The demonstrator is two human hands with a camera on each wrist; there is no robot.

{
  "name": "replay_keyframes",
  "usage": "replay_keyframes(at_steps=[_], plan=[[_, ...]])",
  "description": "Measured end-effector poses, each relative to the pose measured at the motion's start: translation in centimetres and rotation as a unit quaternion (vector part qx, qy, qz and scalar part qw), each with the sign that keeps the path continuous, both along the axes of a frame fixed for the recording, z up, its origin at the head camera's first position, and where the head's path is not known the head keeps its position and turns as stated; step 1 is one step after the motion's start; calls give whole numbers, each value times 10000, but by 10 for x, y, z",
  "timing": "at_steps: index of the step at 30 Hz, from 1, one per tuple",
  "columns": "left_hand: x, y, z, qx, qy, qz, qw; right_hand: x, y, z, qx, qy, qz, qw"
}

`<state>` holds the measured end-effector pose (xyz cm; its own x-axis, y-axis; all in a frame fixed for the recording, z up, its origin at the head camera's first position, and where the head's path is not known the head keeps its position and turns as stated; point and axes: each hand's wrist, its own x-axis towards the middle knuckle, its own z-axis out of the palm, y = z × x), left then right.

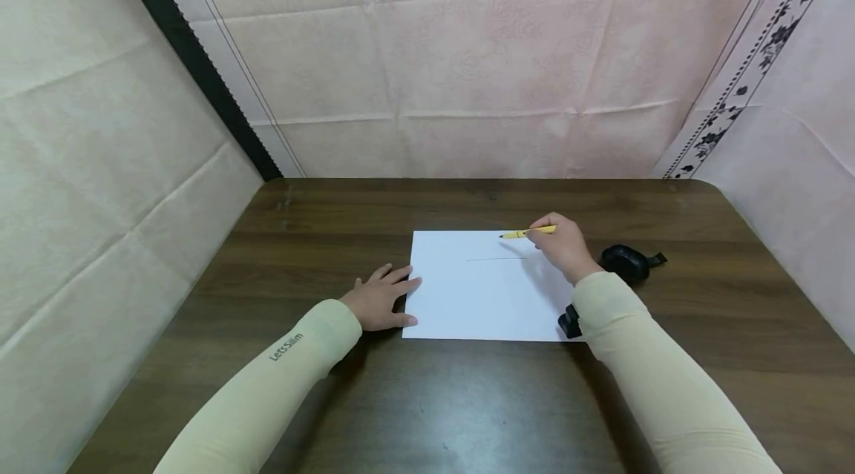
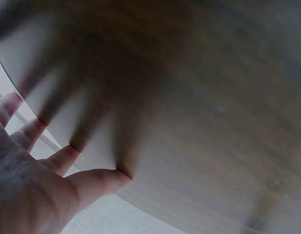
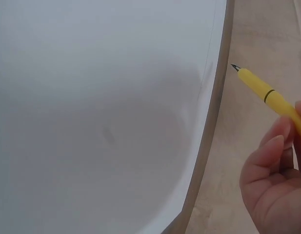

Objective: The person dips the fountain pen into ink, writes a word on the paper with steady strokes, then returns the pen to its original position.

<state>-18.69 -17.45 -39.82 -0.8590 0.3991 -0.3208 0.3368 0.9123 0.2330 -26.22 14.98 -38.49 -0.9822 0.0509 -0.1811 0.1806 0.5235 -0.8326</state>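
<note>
A white sheet of paper (image 1: pixel 467 303) lies on the brown table, with one thin straight line (image 1: pixel 494 259) drawn across its upper part. My right hand (image 1: pixel 559 242) pinches a yellow pencil (image 1: pixel 517 234) over the paper's upper right. In the right wrist view the pencil (image 3: pixel 257 85) shows a dark tip and a black ring, and its tip is raised off the sheet. Spread fingers of my left hand (image 1: pixel 381 302) rest at the paper's left edge. The left wrist view shows that hand (image 2: pixel 38 180) with fingertips against the table surface.
A black rounded object with a short strap (image 1: pixel 626 263) sits on the table right of my right wrist. A small black piece (image 1: pixel 570 321) shows at my right cuff. Pale cloth (image 1: pixel 467 73) hangs behind the table (image 1: pixel 334 214) and along both sides.
</note>
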Motion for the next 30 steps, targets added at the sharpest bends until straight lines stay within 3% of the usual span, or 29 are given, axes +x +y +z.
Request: replay_keyframes(at_steps=[30], plan=[[0,0,-1,-68,28,8,10000,-10,-13,-5,-83,-163,-115,9998]])
